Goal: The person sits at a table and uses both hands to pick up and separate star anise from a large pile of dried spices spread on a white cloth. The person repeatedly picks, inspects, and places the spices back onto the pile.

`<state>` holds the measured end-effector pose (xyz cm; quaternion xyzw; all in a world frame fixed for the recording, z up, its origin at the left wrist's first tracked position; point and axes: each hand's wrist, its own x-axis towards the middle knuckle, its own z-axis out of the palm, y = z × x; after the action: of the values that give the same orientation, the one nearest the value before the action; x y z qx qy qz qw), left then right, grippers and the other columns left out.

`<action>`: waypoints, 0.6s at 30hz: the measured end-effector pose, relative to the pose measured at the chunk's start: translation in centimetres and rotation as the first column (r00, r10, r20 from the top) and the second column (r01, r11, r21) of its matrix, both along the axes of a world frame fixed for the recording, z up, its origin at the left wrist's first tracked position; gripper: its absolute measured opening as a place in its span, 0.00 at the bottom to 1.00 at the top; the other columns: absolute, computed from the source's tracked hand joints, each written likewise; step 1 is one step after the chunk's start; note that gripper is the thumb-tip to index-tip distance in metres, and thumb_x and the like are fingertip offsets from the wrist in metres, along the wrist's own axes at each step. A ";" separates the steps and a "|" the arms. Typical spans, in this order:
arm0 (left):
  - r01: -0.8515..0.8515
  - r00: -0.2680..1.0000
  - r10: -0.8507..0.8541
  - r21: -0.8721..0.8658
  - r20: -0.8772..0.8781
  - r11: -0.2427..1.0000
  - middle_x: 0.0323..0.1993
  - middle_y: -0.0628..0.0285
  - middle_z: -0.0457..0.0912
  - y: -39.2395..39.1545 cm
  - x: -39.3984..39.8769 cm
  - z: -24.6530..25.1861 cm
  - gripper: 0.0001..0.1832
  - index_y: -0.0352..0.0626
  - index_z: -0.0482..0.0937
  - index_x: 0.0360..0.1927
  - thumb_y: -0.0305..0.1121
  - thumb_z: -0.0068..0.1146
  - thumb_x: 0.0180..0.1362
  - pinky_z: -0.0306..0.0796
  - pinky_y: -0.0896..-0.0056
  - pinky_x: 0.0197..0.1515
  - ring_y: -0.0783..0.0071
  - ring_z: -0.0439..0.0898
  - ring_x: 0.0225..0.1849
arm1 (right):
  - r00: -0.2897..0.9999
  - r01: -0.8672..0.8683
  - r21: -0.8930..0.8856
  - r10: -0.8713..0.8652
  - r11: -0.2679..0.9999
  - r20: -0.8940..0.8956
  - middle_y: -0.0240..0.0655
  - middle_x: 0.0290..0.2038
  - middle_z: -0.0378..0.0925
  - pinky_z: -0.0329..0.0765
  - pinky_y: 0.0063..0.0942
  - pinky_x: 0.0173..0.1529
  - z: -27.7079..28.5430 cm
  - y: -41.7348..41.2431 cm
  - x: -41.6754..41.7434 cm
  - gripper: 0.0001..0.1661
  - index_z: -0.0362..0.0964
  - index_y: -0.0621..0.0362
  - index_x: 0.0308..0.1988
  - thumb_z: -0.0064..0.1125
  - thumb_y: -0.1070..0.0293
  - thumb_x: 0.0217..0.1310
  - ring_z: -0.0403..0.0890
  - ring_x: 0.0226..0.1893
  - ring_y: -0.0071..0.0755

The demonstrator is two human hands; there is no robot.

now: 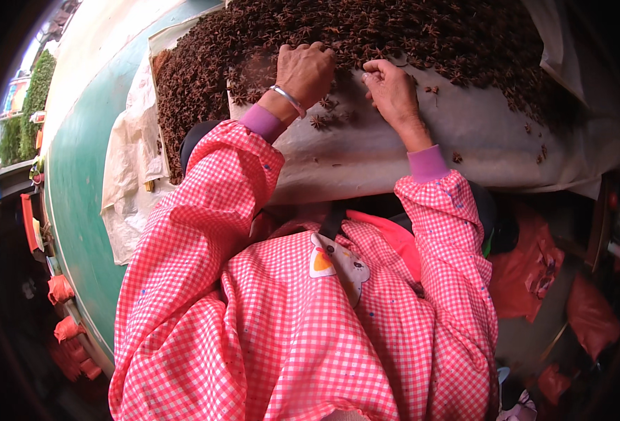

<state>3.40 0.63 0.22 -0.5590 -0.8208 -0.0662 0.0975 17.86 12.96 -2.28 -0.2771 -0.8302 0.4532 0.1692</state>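
A wide heap of dried star anise point(373, 31) spreads across a pale sheet point(362, 158) in front of me. My left hand point(305, 73), with a silver bangle point(289, 99) at the wrist, hangs over the near edge of the heap, knuckles up. Its fingertips are hidden beneath the hand, so what they hold does not show. To its right, my right hand point(391, 89) is half curled at the heap's edge, thumb close to the index finger; whether a small piece sits between them is unclear. A few loose star anise pods point(318, 121) lie below my left hand.
Scattered pods point(457, 157) dot the sheet at right. More star anise point(189, 105) fills the left side, beside a crumpled white sack point(131, 163). Beyond is a green surface point(86, 152). Red plastic bags point(525, 263) are low at right; others point(67, 329) hang at left.
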 end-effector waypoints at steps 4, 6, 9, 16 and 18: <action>0.015 0.999 -0.017 -0.057 -0.027 0.998 0.31 0.57 0.83 0.5 -0.1 -0.7 0.08 0.47 0.81 0.29 0.33 0.50 0.55 0.68 0.51 0.39 0.55 0.83 0.36 | 0.999 0.004 -0.054 -0.007 0.999 -0.052 0.31 0.31 0.81 0.78 0.20 0.26 0.7 0.1 0.2 0.13 0.77 0.62 0.47 0.59 0.68 0.65 0.80 0.24 0.19; 0.034 0.998 -0.034 -0.017 0.043 0.999 0.29 0.55 0.82 0.5 -0.2 -0.8 0.07 0.46 0.80 0.29 0.35 0.52 0.55 0.70 0.52 0.36 0.54 0.83 0.34 | 0.999 0.013 -0.136 -0.019 0.991 -0.042 0.31 0.30 0.81 0.78 0.19 0.26 1.2 -0.2 0.3 0.13 0.77 0.62 0.45 0.58 0.65 0.66 0.80 0.24 0.19; 0.074 0.956 -0.082 0.036 0.283 0.997 0.25 0.53 0.80 0.3 0.1 0.0 0.08 0.43 0.79 0.29 0.36 0.54 0.55 0.72 0.55 0.32 0.53 0.82 0.30 | 1.000 -0.025 -0.254 0.024 0.967 -0.006 0.31 0.27 0.79 0.74 0.18 0.24 2.0 -0.8 0.1 0.16 0.76 0.62 0.39 0.55 0.58 0.69 0.78 0.21 0.18; -0.016 -0.556 -0.270 0.314 0.786 0.949 0.19 0.57 0.79 -3.5 3.0 4.3 0.15 0.31 0.80 0.32 0.37 0.62 0.56 0.74 0.67 0.30 0.68 0.80 0.23 | 0.935 -0.352 -0.697 0.212 0.624 -0.283 0.29 0.22 0.75 0.68 0.20 0.23 3.0 0.4 1.4 0.17 0.75 0.61 0.34 0.51 0.59 0.71 0.70 0.19 0.16; 0.537 -0.451 0.093 0.187 0.888 0.823 0.21 0.56 0.81 -4.3 3.6 4.8 0.16 0.28 0.81 0.36 0.37 0.61 0.61 0.75 0.70 0.29 0.69 0.80 0.22 | 0.985 -0.165 -0.334 0.136 0.928 -0.110 0.32 0.29 0.80 0.72 0.22 0.28 2.9 1.0 1.8 0.13 0.76 0.60 0.41 0.55 0.62 0.66 0.75 0.21 0.19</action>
<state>6.96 -3.67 5.02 -0.4239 -0.3657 -0.3557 -0.7484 19.66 13.94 0.61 -0.2184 -0.7497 0.6134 0.1183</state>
